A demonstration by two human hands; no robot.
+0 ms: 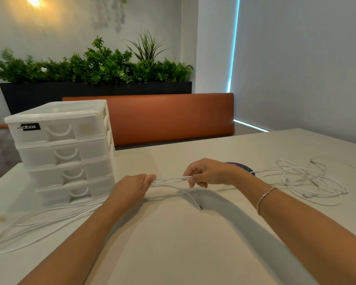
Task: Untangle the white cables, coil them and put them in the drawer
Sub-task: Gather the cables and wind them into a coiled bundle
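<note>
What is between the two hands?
Head view: white cable strands stretch from the left hand to the right hand, above the table.

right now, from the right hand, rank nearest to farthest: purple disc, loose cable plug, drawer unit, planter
From the right hand:
1. purple disc, just behind the wrist
2. loose cable plug, on the table toward the person
3. drawer unit, far left
4. planter, behind the bench

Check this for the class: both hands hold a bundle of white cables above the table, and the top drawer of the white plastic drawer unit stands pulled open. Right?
Not quite. The head view shows both hands, left and right, holding the bundle of white cables above the table, but all four drawers of the white plastic drawer unit are closed.
</note>
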